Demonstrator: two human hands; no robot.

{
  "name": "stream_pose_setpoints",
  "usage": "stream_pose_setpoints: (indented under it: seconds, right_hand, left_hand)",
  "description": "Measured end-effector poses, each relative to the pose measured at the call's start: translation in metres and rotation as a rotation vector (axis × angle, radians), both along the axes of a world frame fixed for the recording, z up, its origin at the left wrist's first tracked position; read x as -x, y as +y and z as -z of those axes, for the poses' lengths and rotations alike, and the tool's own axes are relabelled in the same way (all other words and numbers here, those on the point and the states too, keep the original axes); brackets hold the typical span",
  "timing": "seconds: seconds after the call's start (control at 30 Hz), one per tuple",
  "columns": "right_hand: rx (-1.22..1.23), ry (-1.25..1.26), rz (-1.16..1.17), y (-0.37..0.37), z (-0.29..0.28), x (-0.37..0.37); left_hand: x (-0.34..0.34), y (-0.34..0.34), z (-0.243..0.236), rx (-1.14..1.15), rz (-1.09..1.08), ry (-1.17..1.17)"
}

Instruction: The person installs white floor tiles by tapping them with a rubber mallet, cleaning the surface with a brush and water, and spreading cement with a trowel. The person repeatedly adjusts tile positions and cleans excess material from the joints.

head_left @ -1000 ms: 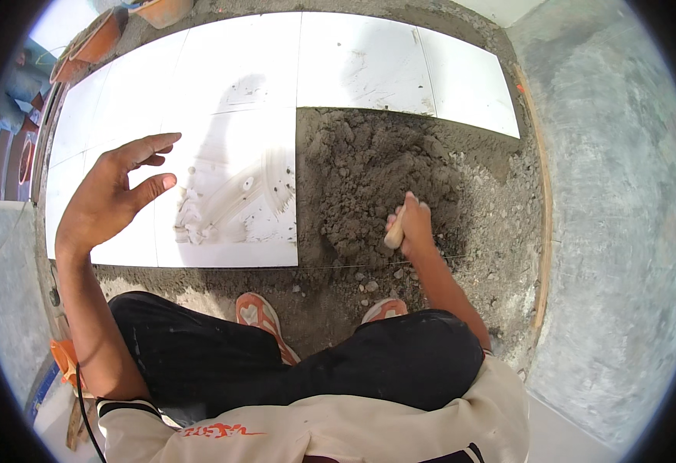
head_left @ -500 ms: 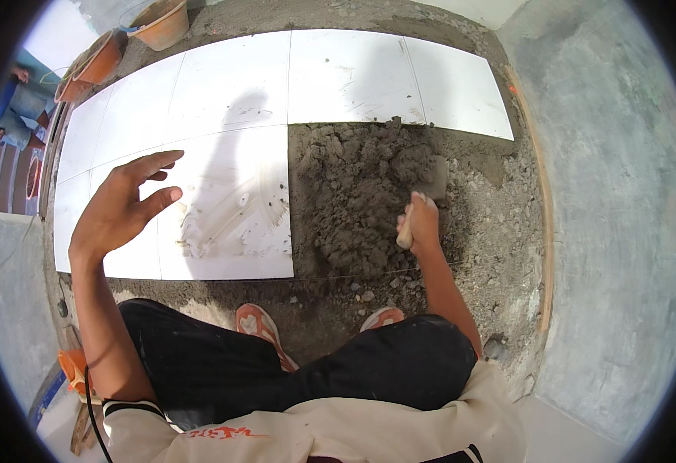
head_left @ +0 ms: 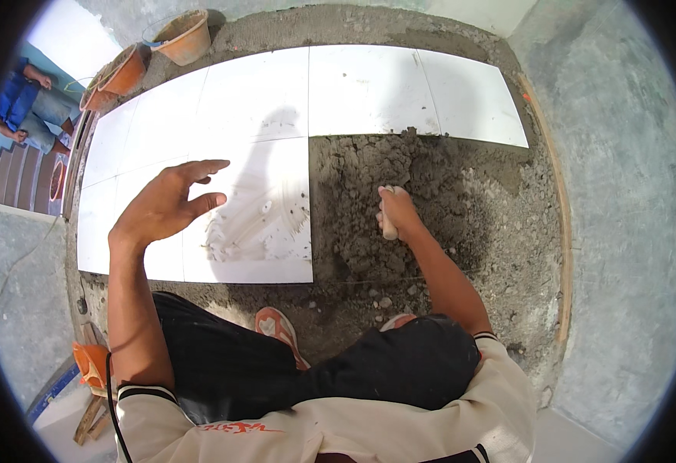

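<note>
My right hand [head_left: 401,210] is closed round the pale handle of a trowel [head_left: 389,227], over a heap of wet grey mortar [head_left: 353,185]. The trowel's blade cannot be made out against the mortar now. Raised above the white floor tiles [head_left: 253,85], my left hand [head_left: 172,202] holds nothing, its fingers and thumb apart. Beneath and beside it, one tile carries grey smears and crumbs of mortar. The mortar lies against the right edge of that tile and below the far row of tiles.
Three orange buckets, one of them dirty with mortar [head_left: 185,38], stand at the far left. A wooden strip [head_left: 557,201] runs along the right wall. Another person [head_left: 37,108] is by the steps at left. An orange object [head_left: 91,363] lies near my left elbow.
My right hand has moved left over the mortar with the trowel, and the blade seen before no longer shows. The whole view has shifted; my left hand stays raised and spread.
</note>
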State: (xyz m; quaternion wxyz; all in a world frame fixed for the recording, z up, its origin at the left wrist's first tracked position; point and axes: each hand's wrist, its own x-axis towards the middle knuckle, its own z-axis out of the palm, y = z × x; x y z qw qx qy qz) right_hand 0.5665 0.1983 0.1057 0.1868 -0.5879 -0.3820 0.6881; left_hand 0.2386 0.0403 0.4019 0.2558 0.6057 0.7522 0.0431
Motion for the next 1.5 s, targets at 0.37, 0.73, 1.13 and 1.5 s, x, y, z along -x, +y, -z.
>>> stream_pose_setpoints:
  seconds: [0.37,0.73,1.13,1.5]
  right_hand:
    - [-0.2,-0.133,-0.086,-0.024,-0.003,0.01]
    - [-0.28,-0.189,-0.238,-0.015,-0.039,-0.001]
    - [-0.429,-0.369,-0.028,0.116,-0.006,-0.151]
    - [-0.3,-0.486,-0.422,0.239,-0.007,-0.099]
  left_hand:
    - [0.012,-0.013,0.001,-0.063,0.06,-0.063]
    - [0.018,-0.012,0.007,0.01,0.044,0.006]
    - [0.033,-0.026,0.0,0.047,-0.043,-0.007]
    - [0.031,-0.026,-0.007,0.069,-0.057,0.046]
